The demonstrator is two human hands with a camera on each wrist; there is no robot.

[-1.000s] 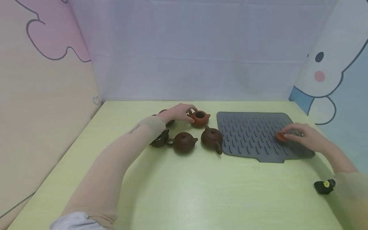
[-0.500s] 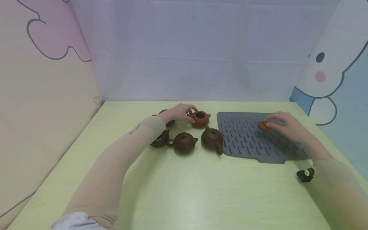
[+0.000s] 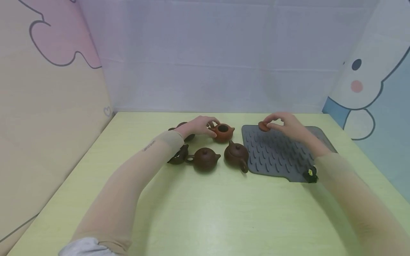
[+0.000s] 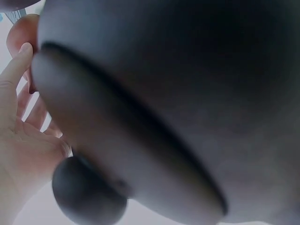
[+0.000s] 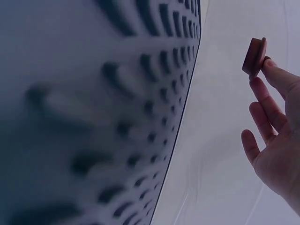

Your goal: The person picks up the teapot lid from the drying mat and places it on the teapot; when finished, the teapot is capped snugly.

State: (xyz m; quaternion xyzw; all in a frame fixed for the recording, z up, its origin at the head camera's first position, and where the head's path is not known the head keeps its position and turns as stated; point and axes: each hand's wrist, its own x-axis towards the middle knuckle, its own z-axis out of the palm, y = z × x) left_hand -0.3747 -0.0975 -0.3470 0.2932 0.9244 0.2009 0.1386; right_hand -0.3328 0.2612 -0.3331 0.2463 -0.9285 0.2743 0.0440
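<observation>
At the back of the table, a lidless reddish-brown teapot (image 3: 225, 135) stands upright, its dark round opening facing up. My left hand (image 3: 199, 126) pinches it at the handle side with thumb and fingers; they partly cover the handle. In the left wrist view, part of that teapot (image 4: 21, 35) shows by the thumb behind a large blurred dark pot (image 4: 140, 126). My right hand (image 3: 288, 126) pinches a small reddish lid (image 3: 263, 126) between thumb and fingertips, raised over the mat's back left corner. In the right wrist view, the lid (image 5: 254, 58) is tilted on edge, its knob at the fingers.
Two brown lidded teapots stand in front: one (image 3: 205, 159) in the middle, another (image 3: 236, 155) beside the grey ridged mat (image 3: 272, 160). More dark pots (image 3: 178, 156) sit under and beyond my left forearm. Fabric walls enclose the table's back and sides.
My right hand has carried the lid leftward and back across the mat, up off its surface, toward the reddish teapot. My left hand has stayed at that teapot.
</observation>
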